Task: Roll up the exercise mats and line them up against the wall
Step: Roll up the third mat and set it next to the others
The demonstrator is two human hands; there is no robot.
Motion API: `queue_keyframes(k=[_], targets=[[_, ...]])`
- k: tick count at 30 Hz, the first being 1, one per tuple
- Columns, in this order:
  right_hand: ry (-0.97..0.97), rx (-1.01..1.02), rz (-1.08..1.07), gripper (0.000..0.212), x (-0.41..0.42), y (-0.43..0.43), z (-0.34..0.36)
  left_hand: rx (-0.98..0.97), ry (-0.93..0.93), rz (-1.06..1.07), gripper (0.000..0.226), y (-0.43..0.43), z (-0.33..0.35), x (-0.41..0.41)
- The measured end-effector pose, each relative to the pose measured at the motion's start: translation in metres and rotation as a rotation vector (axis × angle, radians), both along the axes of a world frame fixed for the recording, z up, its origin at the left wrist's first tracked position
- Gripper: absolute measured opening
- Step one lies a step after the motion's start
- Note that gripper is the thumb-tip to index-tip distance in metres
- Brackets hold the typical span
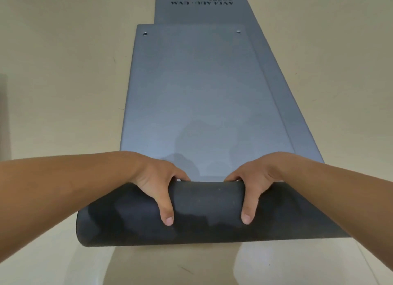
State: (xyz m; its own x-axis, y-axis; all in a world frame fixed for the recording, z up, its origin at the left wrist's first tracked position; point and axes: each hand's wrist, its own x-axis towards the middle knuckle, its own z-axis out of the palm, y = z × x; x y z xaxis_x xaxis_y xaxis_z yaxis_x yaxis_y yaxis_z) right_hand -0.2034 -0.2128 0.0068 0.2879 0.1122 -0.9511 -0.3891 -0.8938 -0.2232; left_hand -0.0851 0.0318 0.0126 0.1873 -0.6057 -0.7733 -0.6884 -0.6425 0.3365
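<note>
Mats: two grey ones stacked flat on the pale floor (53,82), running lengthwise away from the person. The top mat (197,89) sits shifted toward the left edge of the lower mat (282,76), so a strip of the lower one shows along its right edge. The lower mat's far end (dark lettering (202,3), upside down from here) sticks out past the top mat's far edge. Two small holes (145,33) sit near the top mat's far corners.

Near end of the top mat is curled over into a roll (204,212), dark underside outward, lying across the mat's width. Can't tell if the lower mat is caught in it.

Left hand (155,184) grips the roll left of centre, with its thumb (168,214) down the near face and fingers hooked over the far side (tips hidden). Right hand (253,184) grips right of centre the same way. The hands are apart, with a dark stretch of roll between them. Both forearms are bare and come in from the lower corners. The roll's left end reaches out over the floor, and its right end is hidden behind the right forearm.
</note>
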Motion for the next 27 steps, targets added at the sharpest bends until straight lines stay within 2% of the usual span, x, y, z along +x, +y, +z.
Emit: queue_keyframes(k=[3,6,8,10,12,14,16,19,20,21,24,25,27], targets=[[-0.074,-0.001,-0.058,0.099,0.014,-0.011,0.001,-0.080,-0.069,0.120,0.107,0.004,0.001,0.015],[-0.291,-0.089,-0.112,0.112,0.025,-0.025,0.008,-0.056,-0.034,0.132,0.107,0.004,0.009,0.043],[-0.491,-0.194,-0.162,0.112,0.031,-0.031,0.014,-0.128,-0.227,0.136,0.093,0.002,0.013,0.057],[-0.664,-0.320,-0.193,0.102,0.036,-0.033,0.021,-0.209,-0.436,0.122,0.076,0.001,0.016,0.058],[-0.739,-0.413,-0.169,0.090,0.038,-0.028,0.026,-0.292,-0.494,0.073,0.070,-0.005,0.021,0.047],[-0.725,-0.459,-0.103,0.082,0.037,-0.020,0.030,-0.292,-0.406,-0.024,0.088,-0.016,0.026,0.028],[-0.707,-0.485,-0.041,0.072,0.031,-0.011,0.032,-0.184,-0.367,-0.144,0.118,-0.024,0.020,0.001],[-0.731,-0.518,0.065,0.050,0.020,0.000,0.037,-0.065,-0.471,-0.233,0.148,-0.024,-0.005,-0.020],[-0.713,-0.482,0.073,0.054,0.016,0.002,0.039,-0.075,-0.494,-0.229,0.150,-0.022,-0.010,-0.017],[-0.660,-0.431,0.071,0.067,0.013,0.003,0.042,-0.103,-0.494,-0.217,0.149,-0.022,-0.013,-0.010],[-0.494,-0.439,0.173,0.128,0.009,0.007,0.041,-0.151,-0.393,-0.178,0.142,-0.029,-0.003,0.018],[-0.503,-0.484,0.220,0.140,0.006,0.010,0.035,-0.155,-0.351,-0.160,0.139,-0.032,0.001,0.026],[-0.549,-0.534,0.254,0.150,0.002,0.012,0.019,-0.160,-0.306,-0.148,0.134,-0.037,0.002,0.032]])
